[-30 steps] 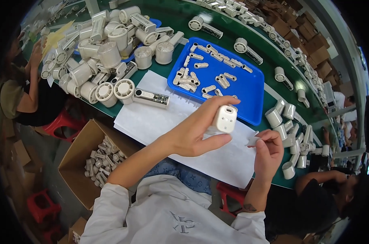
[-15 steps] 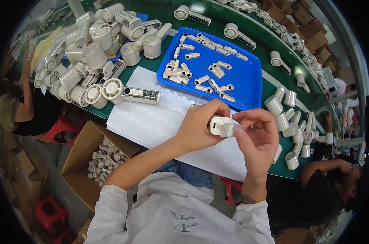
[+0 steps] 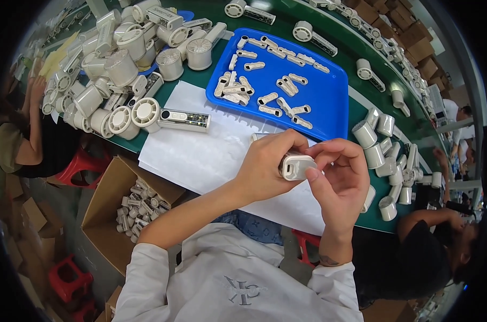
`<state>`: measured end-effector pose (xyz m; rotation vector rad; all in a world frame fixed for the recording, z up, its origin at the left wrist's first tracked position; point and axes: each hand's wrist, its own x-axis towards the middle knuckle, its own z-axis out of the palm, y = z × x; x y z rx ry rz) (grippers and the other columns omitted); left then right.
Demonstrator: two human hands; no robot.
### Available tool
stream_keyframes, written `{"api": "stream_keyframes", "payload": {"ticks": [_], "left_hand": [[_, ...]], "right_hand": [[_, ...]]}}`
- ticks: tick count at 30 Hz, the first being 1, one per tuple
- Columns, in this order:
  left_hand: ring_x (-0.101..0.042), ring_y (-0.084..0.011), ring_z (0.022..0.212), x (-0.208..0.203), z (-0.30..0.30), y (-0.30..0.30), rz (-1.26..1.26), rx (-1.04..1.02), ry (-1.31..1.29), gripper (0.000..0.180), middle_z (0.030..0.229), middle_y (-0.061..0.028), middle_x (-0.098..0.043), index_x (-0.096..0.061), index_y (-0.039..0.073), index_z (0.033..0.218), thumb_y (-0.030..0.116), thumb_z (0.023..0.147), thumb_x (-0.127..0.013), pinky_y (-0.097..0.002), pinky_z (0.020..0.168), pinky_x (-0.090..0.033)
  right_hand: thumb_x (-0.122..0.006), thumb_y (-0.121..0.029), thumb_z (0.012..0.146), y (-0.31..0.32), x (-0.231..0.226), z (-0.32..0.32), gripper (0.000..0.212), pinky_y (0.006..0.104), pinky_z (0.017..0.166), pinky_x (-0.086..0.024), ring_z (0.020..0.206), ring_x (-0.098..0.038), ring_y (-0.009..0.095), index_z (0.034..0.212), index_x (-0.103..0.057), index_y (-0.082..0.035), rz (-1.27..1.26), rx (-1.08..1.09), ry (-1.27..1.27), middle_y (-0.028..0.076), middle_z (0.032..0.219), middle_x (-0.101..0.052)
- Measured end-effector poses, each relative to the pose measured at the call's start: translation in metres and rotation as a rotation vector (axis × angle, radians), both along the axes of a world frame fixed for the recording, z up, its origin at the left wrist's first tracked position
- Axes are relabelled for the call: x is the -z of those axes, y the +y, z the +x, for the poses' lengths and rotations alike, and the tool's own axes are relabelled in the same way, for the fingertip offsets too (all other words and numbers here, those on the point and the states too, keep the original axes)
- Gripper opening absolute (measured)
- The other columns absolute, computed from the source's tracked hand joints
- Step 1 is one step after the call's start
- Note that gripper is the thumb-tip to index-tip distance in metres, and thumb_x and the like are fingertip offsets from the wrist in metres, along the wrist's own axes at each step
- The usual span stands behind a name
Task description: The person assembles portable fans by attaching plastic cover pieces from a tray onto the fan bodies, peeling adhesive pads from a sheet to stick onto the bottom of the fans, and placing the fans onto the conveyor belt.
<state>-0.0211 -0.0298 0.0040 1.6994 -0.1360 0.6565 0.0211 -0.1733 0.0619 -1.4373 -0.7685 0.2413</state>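
Observation:
My left hand (image 3: 266, 165) is wrapped round a white handheld device (image 3: 287, 173), apparently a small fan, with its rounded end toward me. A small dark slot shows in that end; the rest of the body is hidden by my fingers. Over the end face lies a thin translucent film (image 3: 302, 168). My right hand (image 3: 341, 185) has its thumb at the film's edge and its fingers curled behind. Beyond my hands is a blue tray (image 3: 329, 102) with several white button strips (image 3: 267, 99). Left of it lies a handheld fan (image 3: 184, 120) with its circuit board exposed.
White paper (image 3: 174, 147) covers the green table before me. A pile of white fans (image 3: 120, 67) stands at the left, and more fan parts (image 3: 375, 155) lie at the right. An open carton (image 3: 101, 214) of parts is below left. Other people sit on both sides.
The film stood out from the device's end toward my right fingers; now it lies closer against the end face. My right thumb has shifted slightly up and left, toward the device.

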Motion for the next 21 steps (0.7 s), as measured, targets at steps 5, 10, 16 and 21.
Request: {"api": "stream_keyframes", "payload": {"ticks": [5,10,16,21], "left_hand": [[-0.067,-0.0277,0.078,0.0017,0.001,-0.0014,-0.008,0.0,-0.012,0.038,0.086,-0.0091,-0.068,-0.058,0.008,0.093,0.01,0.066,-0.085,-0.0358,0.065,-0.052],[-0.067,-0.0277,0.077,0.0025,0.0016,-0.0012,-0.006,-0.002,-0.019,0.038,0.085,-0.0088,-0.067,-0.058,0.008,0.093,0.01,0.066,-0.085,-0.0355,0.065,-0.052],[-0.066,-0.0275,0.077,0.0022,0.0018,-0.0009,-0.002,-0.007,-0.027,0.038,0.084,-0.0088,-0.067,-0.058,0.008,0.092,0.01,0.066,-0.084,-0.0354,0.065,-0.052],[-0.067,-0.0272,0.077,0.002,0.0023,-0.0004,-0.002,-0.007,-0.029,0.038,0.085,-0.0089,-0.067,-0.058,0.008,0.093,0.009,0.066,-0.084,-0.0352,0.065,-0.052]], "right_hand": [[-0.07,0.008,0.08,-0.0007,-0.0006,-0.0007,0.04,0.0249,0.081,-0.048,0.085,-0.057,0.008,0.116,-0.054,0.001,-0.009,0.004,0.0,0.01,0.109,-0.061],[-0.069,0.008,0.08,0.0002,-0.0005,-0.0014,0.04,0.0249,0.081,-0.048,0.084,-0.058,0.008,0.116,-0.054,0.001,-0.005,0.015,-0.011,0.01,0.109,-0.061],[-0.069,0.01,0.079,0.0006,-0.0001,-0.0014,0.04,0.0251,0.08,-0.048,0.084,-0.058,0.008,0.116,-0.054,0.001,-0.009,0.018,-0.026,0.01,0.11,-0.062],[-0.069,0.01,0.079,0.0012,0.0004,-0.001,0.04,0.0255,0.08,-0.048,0.083,-0.059,0.008,0.115,-0.054,0.001,-0.012,0.023,-0.047,0.01,0.11,-0.062]]}}
